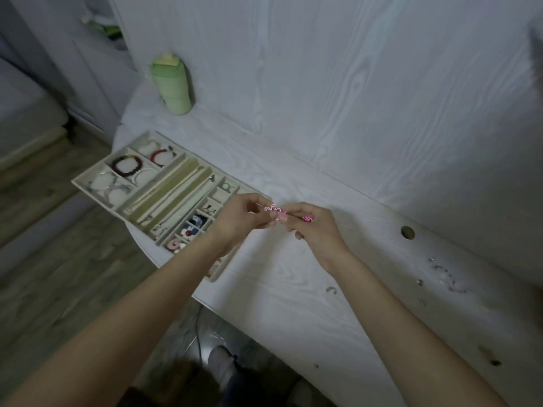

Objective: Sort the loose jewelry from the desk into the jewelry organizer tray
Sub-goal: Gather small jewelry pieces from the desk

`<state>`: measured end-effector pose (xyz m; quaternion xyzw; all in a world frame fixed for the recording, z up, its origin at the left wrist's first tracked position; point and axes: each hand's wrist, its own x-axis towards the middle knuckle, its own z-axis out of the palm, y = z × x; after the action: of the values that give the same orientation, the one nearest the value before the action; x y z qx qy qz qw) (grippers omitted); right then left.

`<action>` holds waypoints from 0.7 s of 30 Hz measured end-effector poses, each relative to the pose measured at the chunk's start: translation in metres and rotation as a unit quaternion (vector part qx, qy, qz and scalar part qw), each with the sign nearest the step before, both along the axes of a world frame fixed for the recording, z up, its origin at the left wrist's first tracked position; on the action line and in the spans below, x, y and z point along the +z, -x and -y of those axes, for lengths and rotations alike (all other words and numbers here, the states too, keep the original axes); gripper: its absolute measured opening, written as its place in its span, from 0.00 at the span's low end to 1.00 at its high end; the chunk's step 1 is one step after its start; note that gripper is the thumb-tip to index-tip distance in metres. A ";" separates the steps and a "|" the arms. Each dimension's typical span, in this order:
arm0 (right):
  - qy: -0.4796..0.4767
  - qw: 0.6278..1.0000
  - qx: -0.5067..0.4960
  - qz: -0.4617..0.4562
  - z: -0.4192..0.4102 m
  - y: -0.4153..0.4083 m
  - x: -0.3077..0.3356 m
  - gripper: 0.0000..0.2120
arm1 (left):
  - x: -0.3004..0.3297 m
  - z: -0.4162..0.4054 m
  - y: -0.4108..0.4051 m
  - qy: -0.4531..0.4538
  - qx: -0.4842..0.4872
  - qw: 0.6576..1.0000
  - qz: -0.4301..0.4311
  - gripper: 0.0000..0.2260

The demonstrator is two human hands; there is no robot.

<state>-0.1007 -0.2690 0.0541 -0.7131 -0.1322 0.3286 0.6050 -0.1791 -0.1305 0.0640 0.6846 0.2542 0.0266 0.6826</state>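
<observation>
My left hand (244,220) and my right hand (314,230) meet above the white desk (293,289), just right of the jewelry organizer tray (88,188). Between their fingertips they pinch a small pink flower-shaped piece (271,209). A second small pink piece (307,218) shows at my right hand's fingers. The beige tray holds bracelets (126,165) in its left compartments, long necklace slots in the middle and small earrings (191,227) in the right cells. My left wrist hides the tray's near right corner.
Several small silver pieces (440,274) lie loose at the desk's right, and a curved one (331,290) lies nearer the front edge. A green bottle (172,85) stands at the back left by the wall. A round hole (407,232) is in the desk.
</observation>
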 end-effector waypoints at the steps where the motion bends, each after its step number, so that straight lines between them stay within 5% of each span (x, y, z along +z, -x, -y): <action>1: 0.010 1.000 -0.002 0.004 -0.017 0.004 -0.002 0.04 | -0.003 -0.016 0.005 -0.019 0.004 1.000 -0.011 0.05; 5: 0.029 1.000 -0.007 -0.006 -0.046 0.017 -0.012 0.04 | -0.020 -0.043 0.023 -0.055 0.006 0.997 -0.054 0.08; 12: 0.082 0.996 0.016 -0.028 -0.080 0.040 -0.039 0.11 | -0.052 -0.065 0.049 0.088 0.040 0.990 -0.101 0.03; 21: 0.158 0.987 0.005 -0.003 -0.109 0.023 -0.059 0.13 | -0.076 -0.097 0.026 -0.030 0.052 0.987 -0.152 0.05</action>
<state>-0.1237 -0.1599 -0.0053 -0.7981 -0.0802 0.3508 0.4833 -0.2053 -0.0338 -0.0121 0.6865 0.3896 -0.0347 0.6130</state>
